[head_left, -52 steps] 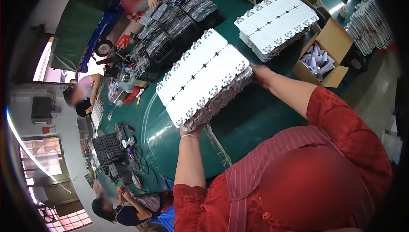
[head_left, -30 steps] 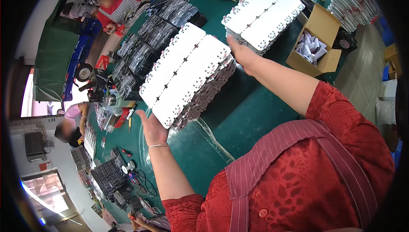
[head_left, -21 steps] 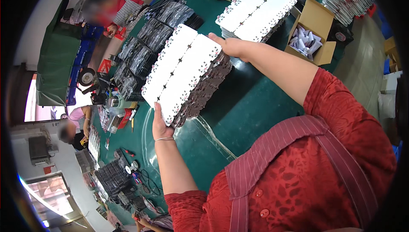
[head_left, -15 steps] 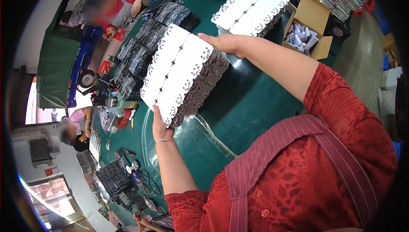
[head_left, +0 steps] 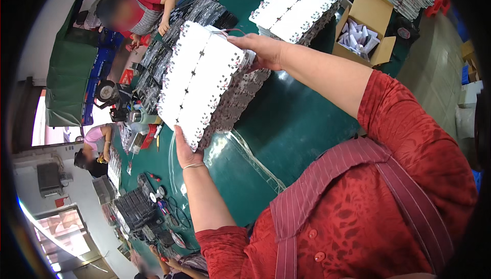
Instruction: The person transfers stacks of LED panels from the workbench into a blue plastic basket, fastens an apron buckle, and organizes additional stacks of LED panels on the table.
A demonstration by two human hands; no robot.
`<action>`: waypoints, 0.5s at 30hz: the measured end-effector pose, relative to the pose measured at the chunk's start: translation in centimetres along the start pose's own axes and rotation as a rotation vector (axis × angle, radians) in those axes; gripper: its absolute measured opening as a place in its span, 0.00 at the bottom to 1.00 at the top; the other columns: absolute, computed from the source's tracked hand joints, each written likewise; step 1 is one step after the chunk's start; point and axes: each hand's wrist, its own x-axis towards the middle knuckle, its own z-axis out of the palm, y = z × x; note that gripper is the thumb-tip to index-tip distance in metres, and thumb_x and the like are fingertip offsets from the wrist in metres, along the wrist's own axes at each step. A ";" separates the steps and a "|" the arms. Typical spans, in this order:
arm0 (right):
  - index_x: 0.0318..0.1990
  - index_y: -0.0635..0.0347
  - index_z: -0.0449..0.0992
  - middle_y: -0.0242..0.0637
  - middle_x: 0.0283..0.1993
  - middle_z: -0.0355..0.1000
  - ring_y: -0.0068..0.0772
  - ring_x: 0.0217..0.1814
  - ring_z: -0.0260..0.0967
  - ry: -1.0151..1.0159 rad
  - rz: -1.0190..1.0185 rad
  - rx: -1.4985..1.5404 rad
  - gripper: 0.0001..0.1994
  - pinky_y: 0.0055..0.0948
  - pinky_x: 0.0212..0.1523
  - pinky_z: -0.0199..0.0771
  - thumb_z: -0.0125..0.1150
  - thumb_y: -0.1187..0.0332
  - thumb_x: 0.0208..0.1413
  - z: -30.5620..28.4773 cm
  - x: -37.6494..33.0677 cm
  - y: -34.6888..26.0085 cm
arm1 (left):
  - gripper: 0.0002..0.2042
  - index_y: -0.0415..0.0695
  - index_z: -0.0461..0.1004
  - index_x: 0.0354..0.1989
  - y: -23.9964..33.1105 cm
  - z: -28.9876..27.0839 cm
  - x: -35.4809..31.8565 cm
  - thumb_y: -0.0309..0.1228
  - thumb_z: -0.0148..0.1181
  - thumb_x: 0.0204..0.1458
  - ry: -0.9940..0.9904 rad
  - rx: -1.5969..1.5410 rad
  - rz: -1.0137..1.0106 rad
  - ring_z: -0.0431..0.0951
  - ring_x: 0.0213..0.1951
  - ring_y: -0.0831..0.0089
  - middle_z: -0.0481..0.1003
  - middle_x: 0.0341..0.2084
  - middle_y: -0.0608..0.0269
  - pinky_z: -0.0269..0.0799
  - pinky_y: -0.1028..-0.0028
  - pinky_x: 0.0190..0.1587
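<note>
A tall stack of white panels [head_left: 200, 82] with a row of dark cutouts down the middle and small dark and red parts along the edges stands tilted in front of me. My left hand [head_left: 187, 150] grips its near corner, thumb on the top face and fingers hidden at the side. My right hand [head_left: 267, 52] holds the far right edge, thumb over the top and fingers curled below. The upper panels sit shifted to the left over the lower ones. A thin reddish wire shows by my right thumb.
Beyond stands a second white panel stack [head_left: 302, 5], beside an open cardboard box [head_left: 376, 15] of small white pieces. Dark bundled parts [head_left: 171, 48] line the left of the green table [head_left: 279, 120]. Tools and a black stack [head_left: 134, 208] lie lower left. Co-workers sit along the left side.
Both hands have moved slightly left, carrying the upper part of the stack off line with the lower part. The co-worker at the upper left has shifted an arm.
</note>
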 end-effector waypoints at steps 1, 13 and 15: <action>0.56 0.60 0.69 0.38 0.58 0.67 0.33 0.55 0.68 0.000 0.000 0.002 0.33 0.43 0.50 0.73 0.62 0.43 0.52 0.3 -0.3 -0.4 | 0.28 0.39 0.60 0.63 0.6 0.8 -0.2 0.47 0.48 0.61 -0.015 -0.011 0.034 0.71 0.56 0.55 0.69 0.57 0.53 0.66 0.55 0.59; 0.56 0.59 0.69 0.33 0.54 0.71 0.26 0.56 0.66 -0.181 -0.015 0.104 0.25 0.35 0.56 0.64 0.55 0.51 0.58 -1.2 -4.7 2.2 | 0.29 0.40 0.56 0.65 0.9 3.3 -8.5 0.47 0.45 0.62 -0.001 0.021 0.073 0.68 0.59 0.54 0.65 0.61 0.52 0.63 0.53 0.61; 0.55 0.64 0.69 0.39 0.54 0.70 0.29 0.56 0.65 -0.062 -0.026 -0.060 0.28 0.34 0.57 0.62 0.56 0.50 0.56 -2.1 -5.8 3.2 | 0.28 0.41 0.54 0.66 -0.9 3.1 -10.5 0.45 0.45 0.62 0.025 -0.074 0.080 0.67 0.59 0.52 0.64 0.60 0.52 0.65 0.52 0.60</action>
